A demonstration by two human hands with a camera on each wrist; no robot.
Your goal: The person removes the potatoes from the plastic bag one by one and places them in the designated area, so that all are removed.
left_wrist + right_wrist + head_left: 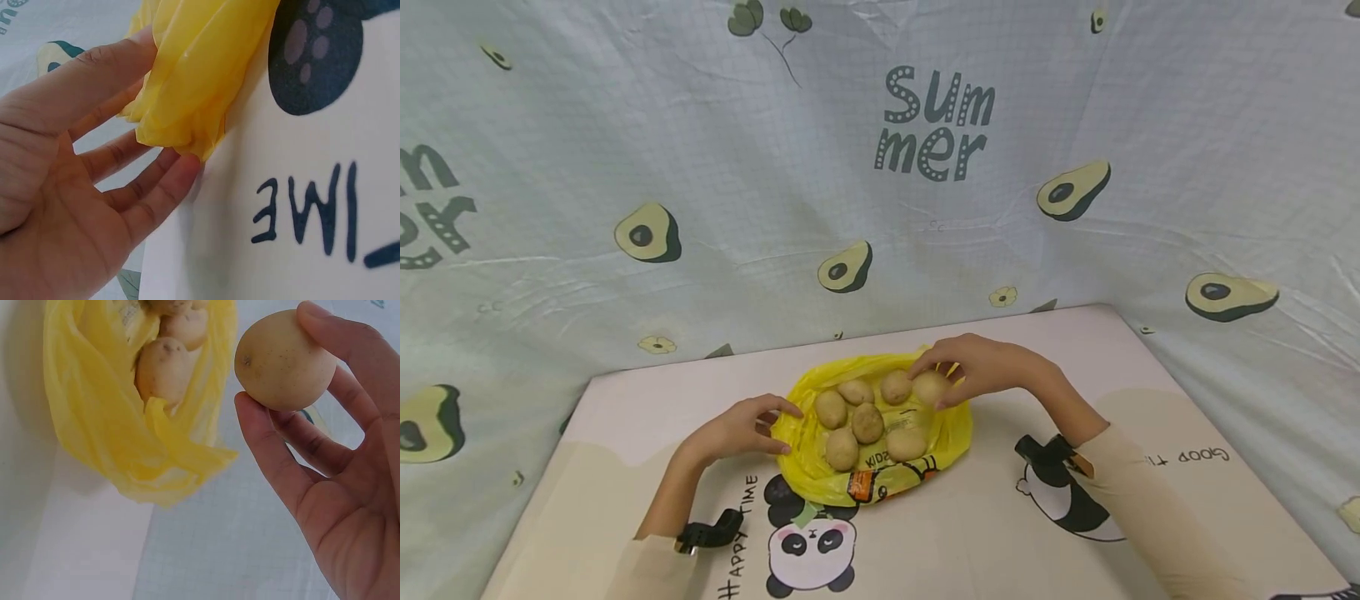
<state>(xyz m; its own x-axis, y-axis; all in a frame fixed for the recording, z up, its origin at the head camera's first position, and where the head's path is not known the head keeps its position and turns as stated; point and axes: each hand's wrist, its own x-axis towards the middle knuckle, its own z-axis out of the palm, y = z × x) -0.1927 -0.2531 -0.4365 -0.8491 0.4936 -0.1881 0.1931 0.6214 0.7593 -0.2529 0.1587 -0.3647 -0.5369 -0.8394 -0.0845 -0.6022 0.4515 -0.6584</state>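
A yellow plastic bag (955, 442) lies spread open on the table, its rim folded down around several potatoes (867, 423). My right hand (988, 367) pinches one potato (286, 361) between thumb and fingertips, over the bag's right side. In the right wrist view that potato is held apart from the bag (94, 425), where other potatoes (164, 369) show inside. My left hand (741, 429) rests at the bag's left rim. Its relaxed, spread fingers (165, 190) touch the crumpled yellow plastic (194, 81) from the side, as the left wrist view shows.
The light table (1000, 533) carries printed pandas and lettering. Behind it hangs a pale cloth (760, 183) with avocado prints, meeting the table's back edge. A dark wrist camera (711, 531) is strapped to the left wrist and another (1045, 451) to the right.
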